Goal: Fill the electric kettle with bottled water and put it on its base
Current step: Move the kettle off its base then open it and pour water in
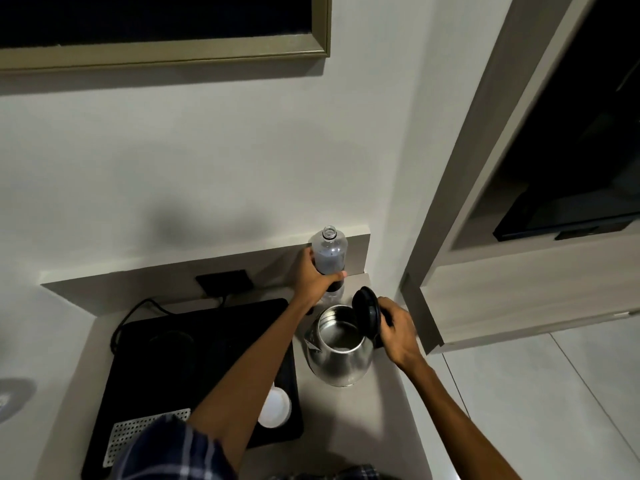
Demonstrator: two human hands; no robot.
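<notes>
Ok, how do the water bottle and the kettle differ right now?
The water bottle is clear plastic and narrow-necked; the kettle is shiny steel and wide-mouthed. The left hand grips the bottle upright by the wall; the kettle stands on the counter, right hand at its handle. Both are open: cap off, lid up.

One uncapped plastic water bottle (328, 251) at twelve o'clock, one steel kettle (338, 344) with one black lid (366, 311), one black tray (207, 358), one white cup (275, 407), two hands: left hand (317, 278), right hand (398, 329).
</notes>
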